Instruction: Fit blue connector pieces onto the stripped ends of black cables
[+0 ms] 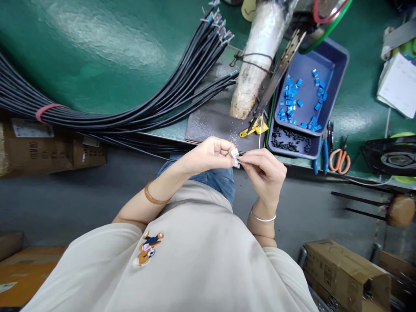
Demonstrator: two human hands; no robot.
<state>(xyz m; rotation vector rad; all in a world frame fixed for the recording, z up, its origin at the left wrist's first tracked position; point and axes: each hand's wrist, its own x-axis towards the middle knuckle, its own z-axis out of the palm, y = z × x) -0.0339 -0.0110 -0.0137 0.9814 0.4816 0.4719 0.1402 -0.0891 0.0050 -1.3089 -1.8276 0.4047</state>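
My left hand (209,154) is closed, pinching a small white piece (234,155) at its fingertips. My right hand (265,171) meets it from the right, thumb and forefinger pressed together at the edge of that piece. What the right fingertips grip is too small to make out. Both hands are at the bench's front edge, in front of a dark plate (208,123) strewn with white specks. A yellow-handled tool (255,127) lies just beyond my fingers. Black cables (130,119) with stripped, coloured wire ends sweep in from the left, and some pass behind my left hand.
A wrapped white roll (256,56) and a long metal bar (281,65) slant over the plate. Right of them, a blue bin (339,56) holds blue pieces; small black pieces (290,141) lie in another below. Orange-handled pliers (339,160) lie farther right. Cartons (344,273) stand on the floor.
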